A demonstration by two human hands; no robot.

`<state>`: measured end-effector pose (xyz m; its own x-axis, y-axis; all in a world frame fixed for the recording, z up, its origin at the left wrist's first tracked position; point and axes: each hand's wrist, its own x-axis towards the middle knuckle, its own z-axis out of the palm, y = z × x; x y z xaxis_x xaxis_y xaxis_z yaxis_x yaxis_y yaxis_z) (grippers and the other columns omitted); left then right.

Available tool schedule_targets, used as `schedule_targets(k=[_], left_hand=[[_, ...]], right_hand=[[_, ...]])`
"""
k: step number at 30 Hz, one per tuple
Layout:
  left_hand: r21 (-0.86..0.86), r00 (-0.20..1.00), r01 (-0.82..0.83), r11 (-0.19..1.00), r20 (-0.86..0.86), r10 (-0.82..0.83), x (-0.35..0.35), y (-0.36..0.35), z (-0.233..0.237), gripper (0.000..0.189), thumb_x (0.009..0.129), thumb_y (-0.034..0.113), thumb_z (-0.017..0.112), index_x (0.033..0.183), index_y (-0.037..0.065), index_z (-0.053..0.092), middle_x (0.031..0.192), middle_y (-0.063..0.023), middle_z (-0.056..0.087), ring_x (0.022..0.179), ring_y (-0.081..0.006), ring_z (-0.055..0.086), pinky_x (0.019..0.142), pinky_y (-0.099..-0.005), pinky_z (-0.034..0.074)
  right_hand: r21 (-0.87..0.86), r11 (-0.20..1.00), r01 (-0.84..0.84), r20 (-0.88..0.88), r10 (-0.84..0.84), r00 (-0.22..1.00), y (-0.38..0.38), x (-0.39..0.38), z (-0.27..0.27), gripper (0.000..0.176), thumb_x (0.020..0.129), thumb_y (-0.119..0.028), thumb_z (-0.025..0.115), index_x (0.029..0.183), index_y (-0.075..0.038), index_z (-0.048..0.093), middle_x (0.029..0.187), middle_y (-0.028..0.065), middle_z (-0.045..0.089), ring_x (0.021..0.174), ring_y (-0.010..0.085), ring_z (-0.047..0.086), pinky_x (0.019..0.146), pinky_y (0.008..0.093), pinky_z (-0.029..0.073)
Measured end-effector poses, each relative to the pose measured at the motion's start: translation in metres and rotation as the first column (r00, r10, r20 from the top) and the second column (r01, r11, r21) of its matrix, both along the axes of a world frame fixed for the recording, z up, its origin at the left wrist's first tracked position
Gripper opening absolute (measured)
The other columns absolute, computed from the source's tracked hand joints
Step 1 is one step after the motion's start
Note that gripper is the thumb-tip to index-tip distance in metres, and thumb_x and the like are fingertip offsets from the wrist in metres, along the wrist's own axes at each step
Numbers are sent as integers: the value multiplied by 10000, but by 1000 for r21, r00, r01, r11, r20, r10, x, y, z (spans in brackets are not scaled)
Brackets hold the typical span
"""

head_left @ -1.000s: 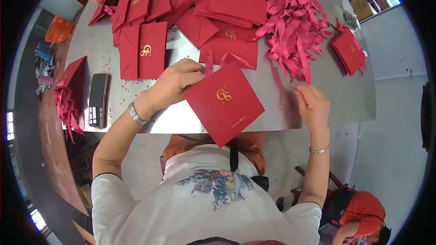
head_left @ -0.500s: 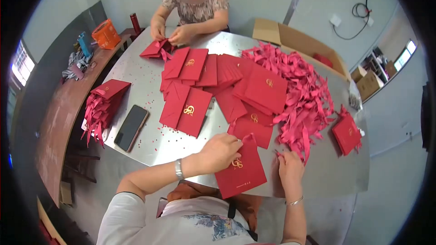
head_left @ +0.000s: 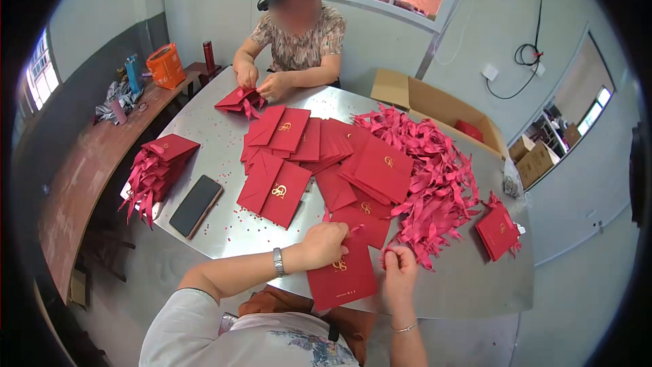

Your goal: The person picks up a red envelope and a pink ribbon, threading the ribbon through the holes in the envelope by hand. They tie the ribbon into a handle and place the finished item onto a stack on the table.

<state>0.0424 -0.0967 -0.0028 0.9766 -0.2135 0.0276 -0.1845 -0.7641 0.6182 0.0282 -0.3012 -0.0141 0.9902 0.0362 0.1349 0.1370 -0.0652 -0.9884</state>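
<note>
My left hand (head_left: 324, 245) is closed on the top edge of a small red paper bag (head_left: 343, 282) with gold lettering. The bag hangs over the table's near edge, and a bit of pink ribbon (head_left: 356, 230) shows by my fingers. My right hand (head_left: 399, 272), right of the bag, has thumb and finger pinched on a thin ribbon end, mostly hidden by the fingertips. Just beyond it lies a large heap of pink ribbons (head_left: 435, 183). Flat red bags (head_left: 278, 187) are spread and stacked across the middle of the metal table (head_left: 468, 285).
Opposite, a person (head_left: 299, 47) handles another red bag (head_left: 234, 100). A phone (head_left: 196, 206) and beribboned bags (head_left: 173, 149) lie at left. More bags (head_left: 499, 232) are at right. A cardboard box (head_left: 441, 105) stands behind the ribbons; a wooden bench (head_left: 102, 163) runs along the left.
The head view has shifted, showing more of the far wall. My right hand has come closer to the bag in my left hand, away from the ribbon heap.
</note>
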Motion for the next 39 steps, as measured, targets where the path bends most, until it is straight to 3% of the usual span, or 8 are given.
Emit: schedule_targets(k=[2, 9, 18, 22, 25, 29, 38, 39], left_hand=[[-26, 999, 11, 1000, -35, -12, 1, -1, 0, 303, 736, 182, 725, 960, 11, 614, 928, -167, 655, 907, -338, 629, 774, -422, 492], [2, 976, 206, 979, -67, -205, 16, -10, -12, 324, 728, 200, 735, 958, 9, 609, 886, -172, 656, 866, -336, 638, 736, -421, 493], [-69, 977, 173, 982, -111, -180, 23, -18, -15, 317, 734, 204, 726, 961, 19, 605, 863, -175, 653, 848, -342, 633, 717, -412, 493], [-248, 966, 251, 936, 6, -258, 34, -12, -41, 235, 719, 132, 700, 910, 15, 632, 865, -172, 640, 837, -307, 636, 722, -384, 501], [-329, 952, 301, 895, 47, -303, 37, -4, -45, 282, 706, 124, 702, 952, -6, 653, 894, -178, 661, 847, -318, 639, 766, -385, 510], [-632, 858, 46, 774, -372, -355, 39, 1, -41, 300, 734, 43, 703, 1020, -29, 643, 897, -122, 677, 838, -203, 639, 765, -301, 505], [-556, 875, 82, 827, -357, -327, 31, 2, -37, 255, 798, 39, 645, 1045, -22, 635, 897, -136, 680, 836, -206, 638, 777, -305, 494], [-548, 874, 100, 830, -351, -337, 31, 2, -37, 242, 813, -4, 618, 1054, -27, 626, 864, -74, 657, 812, -135, 597, 754, -265, 478]], right_hand=[[214, 975, -60, -99, 83, 992, 3, 3, -11, 82, 948, -83, 535, 1006, -32, 561, 806, 17, 612, 618, 46, 511, 545, 184, 408], [88, 988, -125, -83, 132, 988, 12, -5, -13, 105, 936, -96, 572, 998, -12, 584, 809, -21, 582, 669, 32, 494, 594, 184, 408], [44, 997, -60, -70, 63, 996, 17, -12, -14, 126, 915, -113, 608, 931, 13, 615, 842, -7, 601, 769, 54, 518, 689, 210, 444], [-176, 983, 54, -9, -57, 998, 17, -13, -11, 103, 885, -79, 615, 901, 22, 627, 857, 47, 637, 847, 118, 576, 773, 269, 473], [-314, 947, 66, 132, -25, 991, 14, -16, -21, 79, 868, -65, 619, 870, 14, 613, 803, 108, 634, 708, 181, 605, 670, 291, 486], [-533, 825, 185, 339, 9, 941, 17, -20, -26, 51, 849, -40, 604, 815, -7, 586, 733, 139, 591, 635, 295, 587, 575, 351, 477], [-639, 746, 188, 346, 59, 937, 25, -14, -34, 67, 837, -74, 627, 802, -34, 587, 715, 114, 592, 623, 294, 588, 545, 365, 467], [-636, 749, 186, 336, 52, 940, 25, -14, -33, 68, 836, -77, 630, 800, -37, 588, 710, 114, 593, 625, 294, 589, 544, 364, 466]])
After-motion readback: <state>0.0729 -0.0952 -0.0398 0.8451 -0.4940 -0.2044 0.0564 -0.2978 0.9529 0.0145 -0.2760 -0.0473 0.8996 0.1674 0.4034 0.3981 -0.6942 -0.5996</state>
